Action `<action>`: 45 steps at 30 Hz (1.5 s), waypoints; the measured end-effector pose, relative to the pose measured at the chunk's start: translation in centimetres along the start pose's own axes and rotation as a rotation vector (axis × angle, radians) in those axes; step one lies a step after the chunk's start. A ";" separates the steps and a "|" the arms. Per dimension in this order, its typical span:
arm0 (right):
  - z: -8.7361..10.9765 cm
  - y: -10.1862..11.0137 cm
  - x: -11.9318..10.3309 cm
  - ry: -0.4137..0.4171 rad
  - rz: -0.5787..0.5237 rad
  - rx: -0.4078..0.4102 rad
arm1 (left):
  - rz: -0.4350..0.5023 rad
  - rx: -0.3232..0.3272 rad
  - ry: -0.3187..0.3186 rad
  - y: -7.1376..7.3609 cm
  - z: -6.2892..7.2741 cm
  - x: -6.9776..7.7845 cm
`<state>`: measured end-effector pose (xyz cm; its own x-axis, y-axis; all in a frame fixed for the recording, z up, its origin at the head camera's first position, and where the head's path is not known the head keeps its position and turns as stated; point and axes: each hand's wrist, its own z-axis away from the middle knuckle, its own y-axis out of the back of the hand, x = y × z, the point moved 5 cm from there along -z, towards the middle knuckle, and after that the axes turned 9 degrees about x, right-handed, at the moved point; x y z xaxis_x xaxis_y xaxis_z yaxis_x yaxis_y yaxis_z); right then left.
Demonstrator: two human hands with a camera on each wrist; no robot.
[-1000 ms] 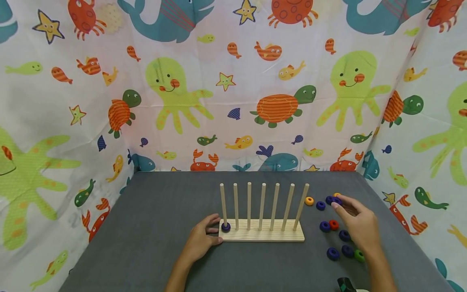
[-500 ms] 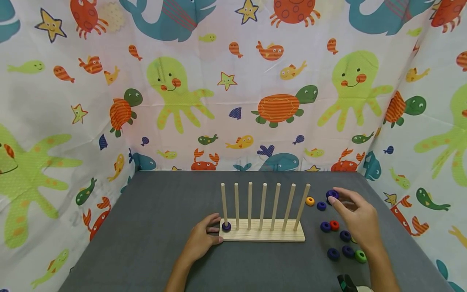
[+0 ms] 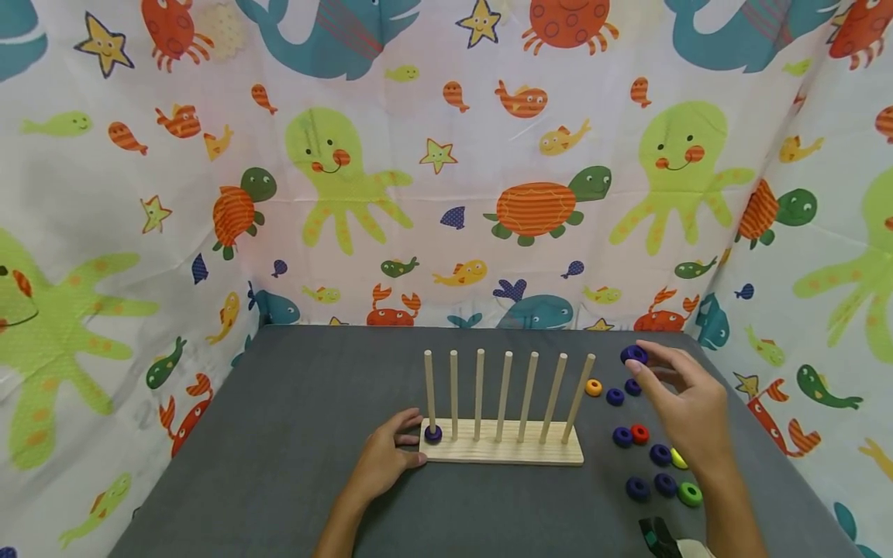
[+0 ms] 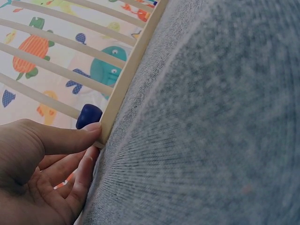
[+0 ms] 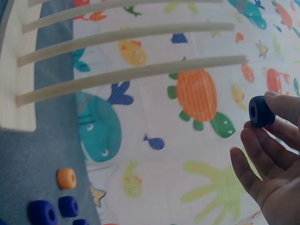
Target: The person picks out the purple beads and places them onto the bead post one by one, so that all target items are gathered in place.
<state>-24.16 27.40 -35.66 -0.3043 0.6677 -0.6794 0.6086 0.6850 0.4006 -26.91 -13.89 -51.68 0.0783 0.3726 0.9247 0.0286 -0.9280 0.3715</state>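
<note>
A wooden peg stand [image 3: 498, 452] with several upright pegs stands on the grey table, one dark blue ring [image 3: 433, 435] at the foot of its leftmost peg. My left hand [image 3: 385, 453] holds the stand's left end, thumb at the front corner and fingers along the side; in the left wrist view the thumb [image 4: 70, 139] lies right beside that ring. To the right of the pegs my right hand [image 3: 687, 403] is raised, pinching a dark blue ring [image 3: 633, 356] between thumb and fingertips. The right wrist view shows this ring [image 5: 261, 111] with its hole facing the pegs.
Right of the stand lie several loose blue rings [image 3: 638, 488], an orange ring [image 3: 593, 387], a red ring [image 3: 639, 434], a yellow ring [image 3: 679, 459] and a green ring [image 3: 690, 494]. A black and white object [image 3: 659, 536] sits at the front edge. Patterned cloth [image 3: 391, 186] hangs behind.
My right hand has lifted the blue ring from among the loose rings and raised it above the table. My left hand stays at the stand's end.
</note>
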 end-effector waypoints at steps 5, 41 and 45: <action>-0.3 0.0 -1.2 0.030 0.004 0.004 | 0.001 -0.002 -0.011 0.0 0.0 0.1; -1.3 -4.3 -7.9 0.276 -0.151 -0.048 | -0.012 -0.001 -0.017 -0.1 0.0 -0.2; -1.2 -5.1 -8.6 0.285 -0.208 -0.089 | 0.000 0.000 -0.016 -0.1 0.1 0.0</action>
<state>-25.56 18.50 -31.09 -0.6141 0.5574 -0.5587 0.4501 0.8289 0.3323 -26.84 -13.84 -51.71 0.0942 0.3725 0.9232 0.0289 -0.9280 0.3715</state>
